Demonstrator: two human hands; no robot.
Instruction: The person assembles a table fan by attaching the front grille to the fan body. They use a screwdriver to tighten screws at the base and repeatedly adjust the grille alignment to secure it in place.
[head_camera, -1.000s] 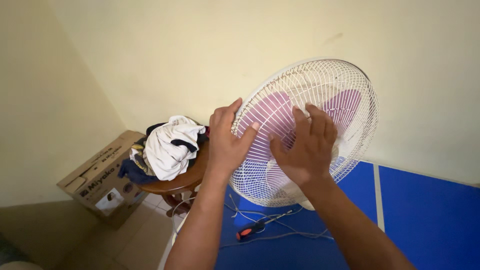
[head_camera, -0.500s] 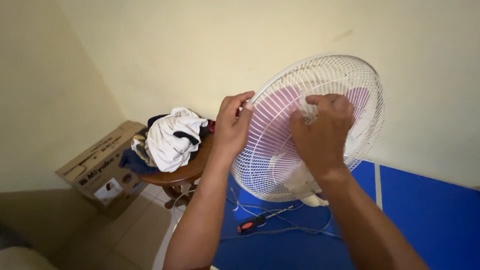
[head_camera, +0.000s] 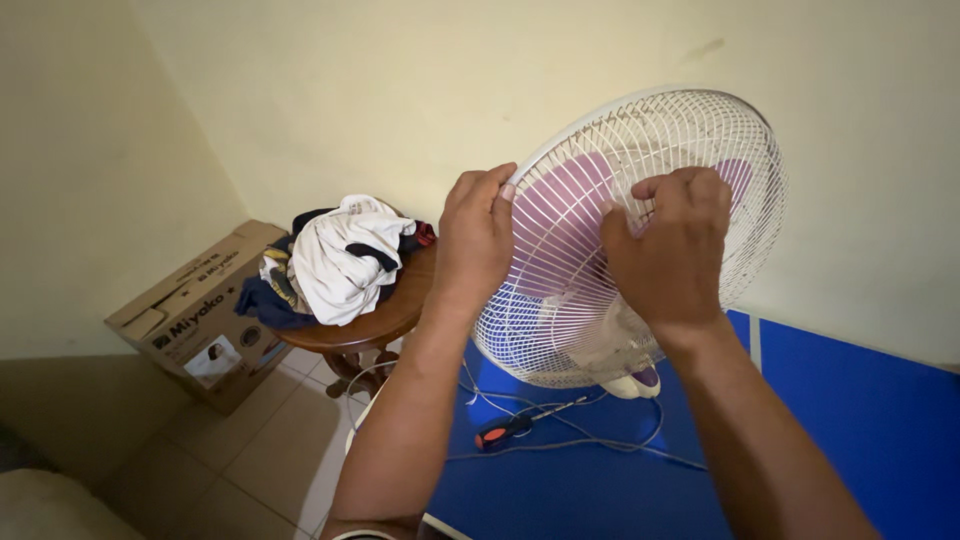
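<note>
A white wire fan guard (head_camera: 745, 150) with purple blades behind it stands tilted on the blue table (head_camera: 860, 420). My left hand (head_camera: 475, 240) grips the guard's left rim, fingers curled over the edge. Near the guard's centre, my right hand (head_camera: 668, 250) has its fingers hooked into the wires and hides the hub. The fan's white and purple base (head_camera: 635, 383) shows just below the guard.
A screwdriver with a black and orange handle (head_camera: 503, 431) lies on the blue table among loose white cord (head_camera: 590, 440). A round wooden stool (head_camera: 365, 325) piled with clothes (head_camera: 340, 265) stands at left, beside a cardboard box (head_camera: 195, 315) on the tiled floor.
Both hands went from lying flat on the guard to gripping it. The fan has tipped up and shifted higher and to the right in view.
</note>
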